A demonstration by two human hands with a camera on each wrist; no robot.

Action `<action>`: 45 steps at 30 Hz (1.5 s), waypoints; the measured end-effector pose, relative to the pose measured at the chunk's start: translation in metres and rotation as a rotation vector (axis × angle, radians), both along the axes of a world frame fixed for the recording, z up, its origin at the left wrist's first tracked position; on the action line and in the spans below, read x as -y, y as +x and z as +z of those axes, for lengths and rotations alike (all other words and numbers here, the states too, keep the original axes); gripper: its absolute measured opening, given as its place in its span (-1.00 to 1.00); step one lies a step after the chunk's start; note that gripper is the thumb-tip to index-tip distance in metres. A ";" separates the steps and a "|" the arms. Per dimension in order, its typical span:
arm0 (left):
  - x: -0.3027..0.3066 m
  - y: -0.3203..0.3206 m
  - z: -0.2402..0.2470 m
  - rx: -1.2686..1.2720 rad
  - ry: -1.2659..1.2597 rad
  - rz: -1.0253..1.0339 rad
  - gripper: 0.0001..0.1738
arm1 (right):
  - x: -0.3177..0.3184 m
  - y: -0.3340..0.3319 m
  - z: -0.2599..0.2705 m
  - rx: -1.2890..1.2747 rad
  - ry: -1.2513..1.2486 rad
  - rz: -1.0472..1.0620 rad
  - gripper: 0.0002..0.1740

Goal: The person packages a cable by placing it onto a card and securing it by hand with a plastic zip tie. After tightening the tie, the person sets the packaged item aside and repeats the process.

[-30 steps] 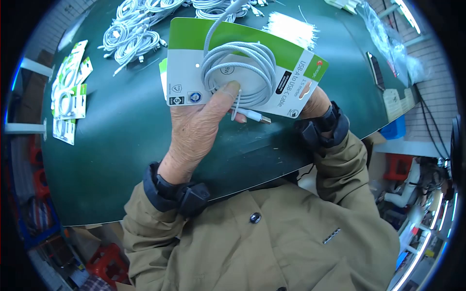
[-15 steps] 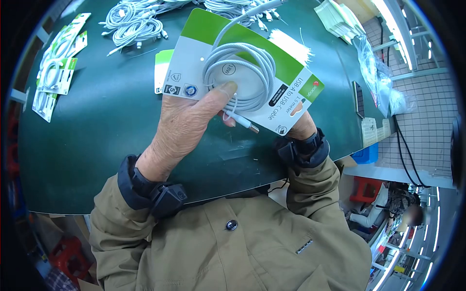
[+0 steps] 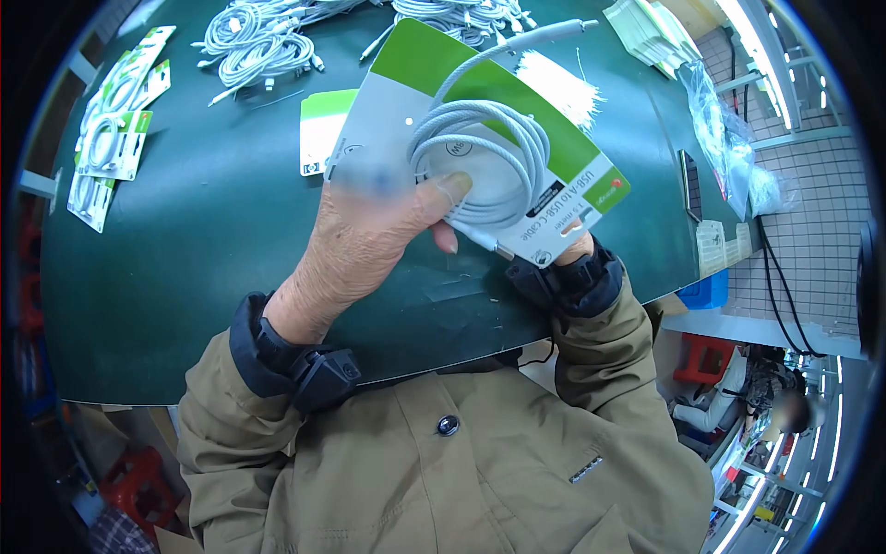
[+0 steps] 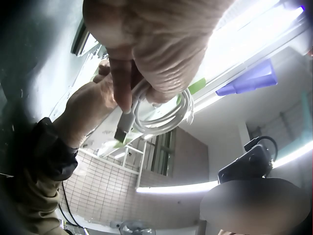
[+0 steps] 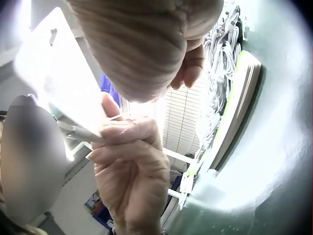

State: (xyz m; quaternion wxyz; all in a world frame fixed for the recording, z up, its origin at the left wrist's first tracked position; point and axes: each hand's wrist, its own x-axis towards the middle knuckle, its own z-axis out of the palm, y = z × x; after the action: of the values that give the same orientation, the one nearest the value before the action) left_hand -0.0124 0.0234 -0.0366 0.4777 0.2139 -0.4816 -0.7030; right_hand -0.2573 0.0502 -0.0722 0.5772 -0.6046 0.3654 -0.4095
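My left hand [image 3: 365,226] grips a green-and-white cable card [image 3: 388,97], its thumb pressed on the coil of a pale grey USB cable [image 3: 535,152] lying against the card's front. One cable end curves up past the card's top; the USB-A plug [image 4: 122,132] sticks out below the left fingers in the left wrist view. Behind the card's lower right corner is my right hand [image 3: 577,249], mostly hidden. In the right wrist view, the right hand [image 5: 142,49] is close to the card's back, and I cannot tell what its fingertips hold.
A stack of cards [image 3: 323,125] lies on the green table [image 3: 221,249] behind the held one. Bundled cables [image 3: 258,46] lie at the back, white cable ties [image 3: 558,88] beside them. Carded cables [image 3: 106,138] are at left; a phone [image 3: 690,185] and plastic bags [image 3: 724,138] at right.
The held card has tilted clockwise and its cable turned with it. My right hand has gone further behind the card. The head view has shifted, bringing more of the right side into sight.
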 end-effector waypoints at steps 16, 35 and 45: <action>0.027 0.016 0.001 -0.207 0.175 0.021 -0.55 | 0.065 0.001 0.021 0.226 -0.091 -0.388 -0.83; 0.029 0.022 -0.004 -0.146 0.306 -0.081 -0.52 | 0.050 0.012 0.034 0.251 -0.050 -0.121 -0.64; 0.016 0.016 0.003 -0.004 0.261 -0.149 -0.48 | 0.027 -0.015 0.022 -0.030 -0.253 0.084 -0.35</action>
State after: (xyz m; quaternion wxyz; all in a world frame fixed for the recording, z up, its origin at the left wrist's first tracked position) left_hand 0.0034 0.0071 -0.0336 0.3934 0.2363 -0.3998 -0.7935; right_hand -0.2727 0.0230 -0.0504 0.5076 -0.6935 0.2938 -0.4185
